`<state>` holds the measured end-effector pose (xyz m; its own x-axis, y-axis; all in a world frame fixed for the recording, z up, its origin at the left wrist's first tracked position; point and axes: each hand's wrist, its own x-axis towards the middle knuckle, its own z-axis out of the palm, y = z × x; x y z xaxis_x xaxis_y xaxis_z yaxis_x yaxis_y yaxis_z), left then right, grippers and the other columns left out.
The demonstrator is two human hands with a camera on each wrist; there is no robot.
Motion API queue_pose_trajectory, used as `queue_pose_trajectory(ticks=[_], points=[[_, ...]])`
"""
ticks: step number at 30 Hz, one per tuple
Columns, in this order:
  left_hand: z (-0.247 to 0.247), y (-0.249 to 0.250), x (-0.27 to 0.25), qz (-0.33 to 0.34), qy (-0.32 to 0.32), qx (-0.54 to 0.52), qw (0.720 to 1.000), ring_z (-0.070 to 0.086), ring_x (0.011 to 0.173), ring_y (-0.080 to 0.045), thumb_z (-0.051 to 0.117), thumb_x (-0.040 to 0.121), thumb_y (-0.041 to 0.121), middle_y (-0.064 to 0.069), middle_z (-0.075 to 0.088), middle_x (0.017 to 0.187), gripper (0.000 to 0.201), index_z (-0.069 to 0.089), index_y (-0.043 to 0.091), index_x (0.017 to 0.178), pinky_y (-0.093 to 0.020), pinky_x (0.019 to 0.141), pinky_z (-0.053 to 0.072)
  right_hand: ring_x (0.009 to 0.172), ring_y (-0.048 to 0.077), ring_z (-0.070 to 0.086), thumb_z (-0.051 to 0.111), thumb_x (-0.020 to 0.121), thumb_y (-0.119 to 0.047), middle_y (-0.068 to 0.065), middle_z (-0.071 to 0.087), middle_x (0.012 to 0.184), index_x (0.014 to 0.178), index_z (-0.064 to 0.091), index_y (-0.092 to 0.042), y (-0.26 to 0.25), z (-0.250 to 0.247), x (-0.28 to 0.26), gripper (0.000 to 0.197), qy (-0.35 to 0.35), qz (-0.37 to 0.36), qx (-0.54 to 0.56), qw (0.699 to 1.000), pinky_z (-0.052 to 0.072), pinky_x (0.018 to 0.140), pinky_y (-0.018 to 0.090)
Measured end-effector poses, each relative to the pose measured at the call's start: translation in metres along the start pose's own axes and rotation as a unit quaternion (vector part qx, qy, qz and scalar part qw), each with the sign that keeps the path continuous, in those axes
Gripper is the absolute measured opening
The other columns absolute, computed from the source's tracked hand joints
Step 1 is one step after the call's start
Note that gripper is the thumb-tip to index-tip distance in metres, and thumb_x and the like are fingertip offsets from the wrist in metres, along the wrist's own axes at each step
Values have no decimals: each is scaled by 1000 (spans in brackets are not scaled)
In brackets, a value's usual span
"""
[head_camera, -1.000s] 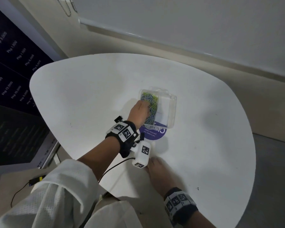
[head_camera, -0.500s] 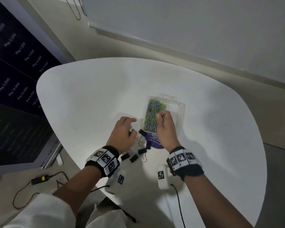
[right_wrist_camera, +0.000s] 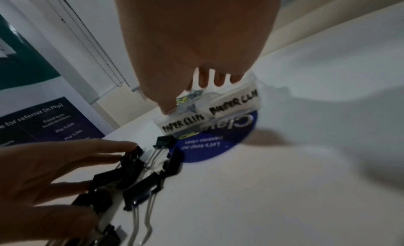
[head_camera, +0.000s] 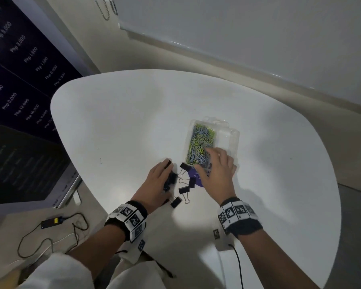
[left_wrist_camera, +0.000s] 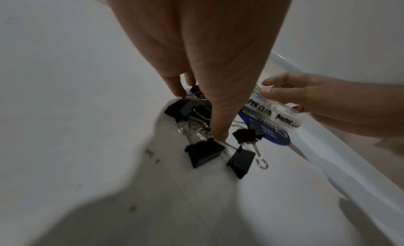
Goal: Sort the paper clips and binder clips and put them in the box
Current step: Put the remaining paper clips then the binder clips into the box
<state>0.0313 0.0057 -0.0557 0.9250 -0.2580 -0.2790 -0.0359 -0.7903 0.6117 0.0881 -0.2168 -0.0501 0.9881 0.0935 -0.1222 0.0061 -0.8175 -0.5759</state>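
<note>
A clear two-compartment box (head_camera: 232, 137) sits mid-table, its left half full of coloured paper clips (head_camera: 200, 140) and its right half bare. Labels on its near wall (right_wrist_camera: 215, 114) read PAPER CLIPS and BINDER CLIPS. Several black binder clips (head_camera: 183, 190) lie loose just left of and in front of the box. My left hand (head_camera: 162, 175) is spread over them, with straight fingers touching the pile (left_wrist_camera: 204, 152). My right hand (head_camera: 215, 166) lies over the box's near end, thumb at the near left corner (right_wrist_camera: 168, 109) and fingers reaching over the rim, holding nothing I can see.
The white rounded table (head_camera: 117, 130) ends close to my body. A round purple sticker (head_camera: 197, 180) lies under the box's near end. A white camera module (head_camera: 222, 239) rests by my right wrist. A black adapter with cables (head_camera: 50, 222) lies on the floor at left.
A second ago my left hand was at the box and my right hand low near the table edge. The left hand has drawn back onto the binder clips; the right has come up to the box.
</note>
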Motion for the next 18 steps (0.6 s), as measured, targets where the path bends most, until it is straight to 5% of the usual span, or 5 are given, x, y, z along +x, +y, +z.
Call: queue_pose_trajectory(ticks=[8,13,15,18], points=[[21,19,-12,3,-1,-96,995,25,142,-11,67,84,6,2,20,156,75,31,17,148,-27,116,27,115,13,47,55,97,-42,-9,45,125,124,55,-27,17,-2,-35,31,-13,-22,28,999,40,100,38],[9,24,-23,-62,69,41,995,45,113,-21,72,74,48,3,45,129,68,45,24,133,-45,93,45,122,14,47,64,92,-43,-6,45,129,128,54,-23,20,-11,-60,42,-9,-31,60,998,43,103,38],[8,25,-31,-103,27,79,991,41,106,-20,69,68,64,5,40,123,81,38,28,133,-43,88,44,122,14,47,68,90,-38,-7,45,129,128,53,-23,22,-11,-70,43,-27,-34,51,998,44,104,40],[15,19,-39,-88,-50,22,995,38,106,-22,80,63,45,0,33,124,90,32,23,136,-38,93,44,119,13,49,70,90,-29,-8,44,126,126,54,-24,25,-8,-82,40,-34,-32,82,995,42,106,40]])
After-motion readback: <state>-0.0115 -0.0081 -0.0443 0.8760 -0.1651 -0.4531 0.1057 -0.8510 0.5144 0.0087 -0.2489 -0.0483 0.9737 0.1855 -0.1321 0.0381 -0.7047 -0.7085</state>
